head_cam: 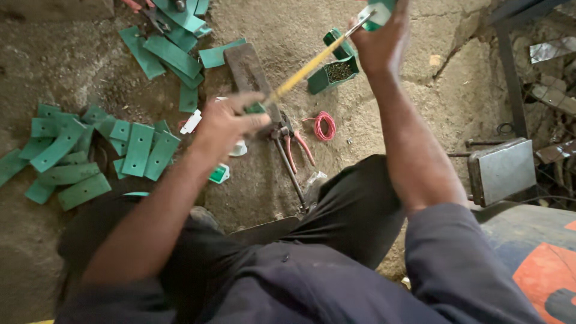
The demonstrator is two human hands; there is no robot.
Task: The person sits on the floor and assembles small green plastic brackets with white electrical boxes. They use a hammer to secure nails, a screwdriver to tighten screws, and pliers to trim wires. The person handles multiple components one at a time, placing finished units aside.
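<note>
1. Yellow tape measure blade (312, 63) runs taut between both hands, drawn out diagonally above the dirt floor (384, 114).
2. Right hand (381, 36), raised near the top edge of the view, has its grip clamped on the tape measure case (377, 13), a green and white body mostly hidden by the fingers.
3. Left hand (225, 123), lower and nearer the seated person, has its grip pinched together on the free end of the blade, where a small green piece (255, 108) shows at the fingertips; whether that piece is part of the tape or a separate item cannot be told.
4. Step in hand, as judged: a length is being drawn out or read off along the blade, held in the air rather than laid against a workpiece.
5. Next move, as judged, calls for steady tension at both ends and a firm pinch at the left end so the blade does not snap back.
6. Surrounding items on the floor:
   - green flat strips (72, 156) heaped towards the left edge;
   - a dark metal block (247, 69) beyond the left hand;
   - red-handled pliers (294, 147) just below it;
   - a red wire coil (324, 125);
   - an open green box (335, 73) of small parts under the blade.
</note>
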